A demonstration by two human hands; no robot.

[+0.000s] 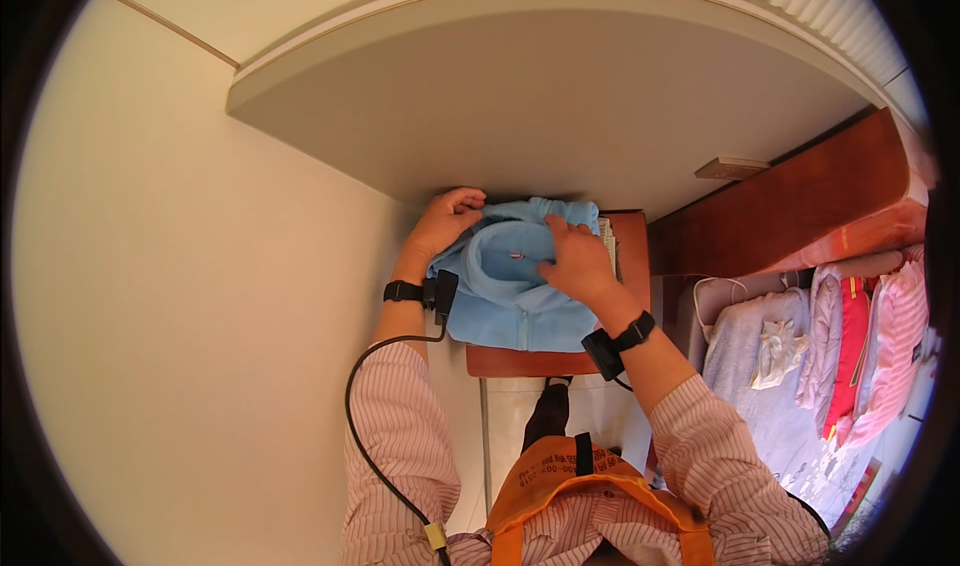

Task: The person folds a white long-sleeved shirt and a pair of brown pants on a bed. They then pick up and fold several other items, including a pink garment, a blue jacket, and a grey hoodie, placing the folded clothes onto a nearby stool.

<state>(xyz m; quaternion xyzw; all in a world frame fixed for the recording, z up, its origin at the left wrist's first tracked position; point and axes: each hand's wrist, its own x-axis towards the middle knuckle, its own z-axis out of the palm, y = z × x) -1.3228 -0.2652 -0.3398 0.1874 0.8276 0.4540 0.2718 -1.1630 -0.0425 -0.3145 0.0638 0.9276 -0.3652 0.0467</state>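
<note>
A light blue zip jacket (525, 328) lies folded with its round collar facing up on a reddish-brown wooden cabinet top (520, 364). At the jacket's far left edge, my left hand (448, 221) has its fingers bent and drawn together on the cloth. My right hand (582, 263) rests over the right side of the collar, thumb and forefinger spread apart. A small label shows inside the neck opening. Black straps with small dark devices circle both my wrists.
A grey headboard-like panel (520, 96) rises behind the cabinet, beside a pale wall (200, 266) on the left. To the right stands a reddish wooden board (790, 206). Beyond it lie a grey blanket (750, 336) and pink and red clothes (885, 336). A black cable (350, 406) hangs along my left arm.
</note>
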